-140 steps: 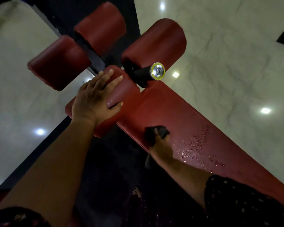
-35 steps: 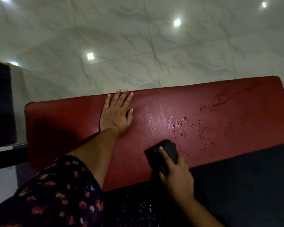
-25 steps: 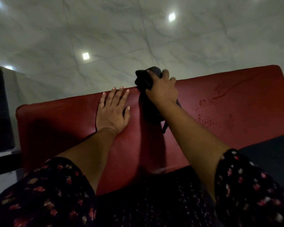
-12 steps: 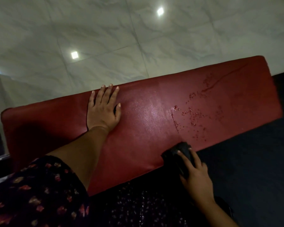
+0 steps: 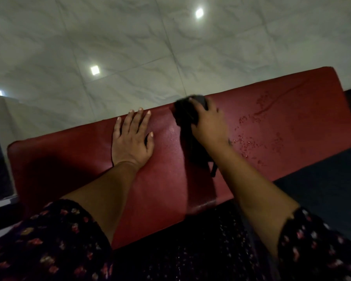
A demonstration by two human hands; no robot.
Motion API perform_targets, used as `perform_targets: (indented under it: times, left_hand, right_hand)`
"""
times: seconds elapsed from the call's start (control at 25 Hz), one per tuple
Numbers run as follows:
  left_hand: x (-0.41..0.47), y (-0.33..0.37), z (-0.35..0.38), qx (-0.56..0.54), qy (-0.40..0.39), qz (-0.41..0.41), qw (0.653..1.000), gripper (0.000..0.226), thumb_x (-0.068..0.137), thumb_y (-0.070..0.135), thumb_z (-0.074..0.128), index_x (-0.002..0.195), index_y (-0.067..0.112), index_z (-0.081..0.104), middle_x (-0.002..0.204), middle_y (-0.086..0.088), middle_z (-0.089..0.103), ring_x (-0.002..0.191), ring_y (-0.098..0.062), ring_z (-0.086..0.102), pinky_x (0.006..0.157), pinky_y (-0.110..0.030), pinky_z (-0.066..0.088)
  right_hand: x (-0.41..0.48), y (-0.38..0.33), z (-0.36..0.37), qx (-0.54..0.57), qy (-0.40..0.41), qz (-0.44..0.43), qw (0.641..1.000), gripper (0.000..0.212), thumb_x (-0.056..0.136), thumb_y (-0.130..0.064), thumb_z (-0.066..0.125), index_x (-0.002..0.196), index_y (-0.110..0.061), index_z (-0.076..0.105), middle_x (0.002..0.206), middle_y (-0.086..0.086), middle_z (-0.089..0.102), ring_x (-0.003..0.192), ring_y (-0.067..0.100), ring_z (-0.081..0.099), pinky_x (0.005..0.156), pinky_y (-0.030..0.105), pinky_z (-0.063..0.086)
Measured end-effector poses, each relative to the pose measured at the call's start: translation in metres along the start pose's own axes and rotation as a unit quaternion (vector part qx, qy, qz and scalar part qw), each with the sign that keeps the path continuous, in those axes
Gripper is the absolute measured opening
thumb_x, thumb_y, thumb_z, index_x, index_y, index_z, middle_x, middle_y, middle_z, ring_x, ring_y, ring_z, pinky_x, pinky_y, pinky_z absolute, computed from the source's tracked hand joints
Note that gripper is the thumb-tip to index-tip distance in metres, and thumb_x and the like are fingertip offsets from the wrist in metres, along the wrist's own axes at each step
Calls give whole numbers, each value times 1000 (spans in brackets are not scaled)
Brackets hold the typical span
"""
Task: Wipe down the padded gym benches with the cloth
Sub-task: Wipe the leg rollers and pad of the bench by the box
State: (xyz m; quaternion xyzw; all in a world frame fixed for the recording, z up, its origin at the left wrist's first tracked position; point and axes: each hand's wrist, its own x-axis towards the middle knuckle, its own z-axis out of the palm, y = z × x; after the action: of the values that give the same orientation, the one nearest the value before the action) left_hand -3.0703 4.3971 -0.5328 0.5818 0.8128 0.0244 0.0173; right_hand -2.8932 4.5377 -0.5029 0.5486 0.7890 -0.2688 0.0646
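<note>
Sleeves first: dark floral left sleeve [image 5: 49, 240] fills btm left of frame, right sleeve [image 5: 316, 246] btm right, w/ bare forearms running up from both. Btwn them, dark speckled fabric along btm ctr, too dim to tell what it is. Dark floor mat [image 5: 322, 189] shows at right, below the bench's near edge. Red padded bench [image 5: 69, 159] crosses mid frame on a slant, low at left, high at right. Left hand [image 5: 132, 138] lies flat on the pad just left of ctr, palm down, fingers straight & slightly spread, tips near the far edge; it holds nothing. Right hand [image 5: 209, 124] sits just right of it, not touching it, fingers curled over a black cloth [image 5: 185, 114] & gripping it, pressed on the pad at the far edge. Cloth's loose tail trails back under the wrist toward the near edge. Water droplets [image 5: 249, 136] speckle the pad right of the right hand, w/ a thin streak further up right. Beyond the bench, glossy grey marble-look floor tiles [image 5: 130, 47] fill the upper frame, w/ bright light reflections [image 5: 95, 69] at upper left & top ctr.
</note>
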Motion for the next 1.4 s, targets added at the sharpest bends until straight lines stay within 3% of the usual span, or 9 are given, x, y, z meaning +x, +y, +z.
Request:
perform_targets:
  times: [0.08,0.2,0.32,0.52,0.8,0.88,1.04,1.24,1.4]
  left_hand:
    - [0,1,0,5,-1,4,1000,60,96,43,34,153,24,32,154,-4,40,142,-24,35,119,-47,18]
    - [-1,0,0,9,-12,9,1000,60,96,49,33,152,28,34,154,-4,39,143,-25,33,119,-47,16]
    - [-1,1,-2,12,-25,9,1000,61,95,53,32,151,29,37,154,-3,40,144,-25,31,120,-47,16]
    - [-2,0,-1,10,-24,9,1000,62,93,55,35,150,30,38,159,-2,31,145,-27,29,119,-48,14]
    - [1,4,-7,8,-36,2,999,63,93,54,34,150,27,40,153,-5,41,144,-30,31,119,-50,16]
    - [1,4,-7,15,-35,3,999,63,93,53,34,150,26,40,154,-5,39,144,-31,31,119,-51,16]
    - [0,4,-6,31,-24,13,999,62,93,51,36,150,25,40,157,-6,33,142,-32,33,119,-50,16]
    - [0,4,-7,38,-34,16,999,64,94,52,32,151,24,36,154,-7,40,144,-34,30,118,-51,13]
    - [1,4,-7,46,-22,26,998,62,93,50,36,149,24,42,151,-10,43,140,-37,36,116,-52,18]
  right_hand:
    - [35,-12,-7,17,20,14,1000,63,88,-17,58,144,-30,34,148,8,29,116,36,42,76,40,48]
    - [49,-9,-11,24,34,54,998,59,88,-29,57,142,-27,36,144,10,31,116,37,41,81,48,51]
    - [34,6,-7,4,-15,16,1000,82,82,-58,62,150,-38,20,157,10,14,121,40,39,88,49,49]
    - [-35,66,3,-4,-12,-16,1000,84,86,-24,64,150,-50,15,154,14,22,109,37,52,83,41,52]
    - [-216,155,23,-55,-82,20,995,99,65,-34,85,146,-49,29,147,7,34,89,31,56,43,32,49]
    - [-219,159,20,-87,-84,37,992,96,65,-35,84,146,-44,32,148,10,37,89,32,56,45,34,50]
    - [-145,129,4,-48,-83,29,995,74,90,-42,58,151,-45,16,155,7,20,117,35,44,71,42,53]
    - [2,73,-17,-65,17,-79,995,63,93,-31,54,150,-33,27,148,11,30,112,35,46,67,39,48]
    - [82,62,-26,-28,-8,9,1000,64,93,-27,57,149,-37,28,146,7,32,118,34,41,76,40,48]
